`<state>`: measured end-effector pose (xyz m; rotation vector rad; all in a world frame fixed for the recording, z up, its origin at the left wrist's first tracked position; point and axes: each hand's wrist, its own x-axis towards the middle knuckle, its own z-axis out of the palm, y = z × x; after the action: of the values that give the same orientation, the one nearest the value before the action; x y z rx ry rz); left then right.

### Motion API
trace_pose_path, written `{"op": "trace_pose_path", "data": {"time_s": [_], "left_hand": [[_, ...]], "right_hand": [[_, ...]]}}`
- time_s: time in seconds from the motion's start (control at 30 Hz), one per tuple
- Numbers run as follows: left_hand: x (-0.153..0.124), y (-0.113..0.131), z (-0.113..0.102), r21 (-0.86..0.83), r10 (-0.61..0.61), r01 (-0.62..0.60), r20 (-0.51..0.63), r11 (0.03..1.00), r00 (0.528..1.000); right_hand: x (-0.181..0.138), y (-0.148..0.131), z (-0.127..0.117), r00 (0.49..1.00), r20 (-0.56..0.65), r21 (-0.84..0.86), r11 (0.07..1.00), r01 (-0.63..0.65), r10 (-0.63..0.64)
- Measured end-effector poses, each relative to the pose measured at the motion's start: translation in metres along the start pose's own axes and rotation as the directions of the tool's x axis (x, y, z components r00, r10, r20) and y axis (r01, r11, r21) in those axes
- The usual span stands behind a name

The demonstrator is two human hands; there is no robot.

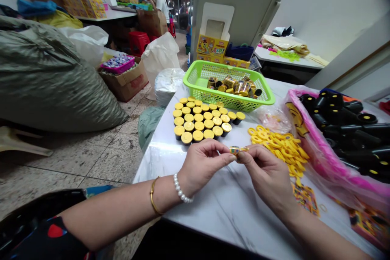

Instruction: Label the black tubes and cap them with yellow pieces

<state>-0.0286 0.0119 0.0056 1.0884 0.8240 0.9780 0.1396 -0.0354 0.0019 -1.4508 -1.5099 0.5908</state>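
Observation:
My left hand (202, 164) and my right hand (266, 172) meet over the white marble table (219, 207), both pinching one small yellow printed piece (237, 150) between the fingertips. Just beyond my hands stand rows of small black cups with yellow lids (202, 120). To the right of them lies a heap of yellow rings (282, 146).
A green basket (195, 81) with several printed pieces stands at the table's far side. A pink bag of black tubes (347, 126) fills the right. Printed stickers (306, 199) lie near my right wrist. Grey sacks, boxes and a person at a far table are at left.

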Motion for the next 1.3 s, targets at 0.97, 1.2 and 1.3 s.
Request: {"op": "trace_pose_path", "data": {"time_s": [0.97,1.2,1.3], "left_hand": [[0.007,-0.014,0.004,-0.202,-0.406,0.431,0.153,0.879,0.901],[0.004,-0.009,0.007,-0.050,-0.234,0.234,0.013,0.971,0.972],[0.002,-0.006,0.007,0.069,-0.186,0.185,0.013,0.980,0.982]], "right_hand": [[-0.003,0.009,-0.047,0.926,0.107,0.524,0.771,-0.362,0.361],[0.001,0.018,-0.042,0.905,0.073,0.591,0.713,-0.379,0.420],[-0.003,0.021,-0.043,0.895,0.048,0.489,0.771,-0.409,0.444]]}}
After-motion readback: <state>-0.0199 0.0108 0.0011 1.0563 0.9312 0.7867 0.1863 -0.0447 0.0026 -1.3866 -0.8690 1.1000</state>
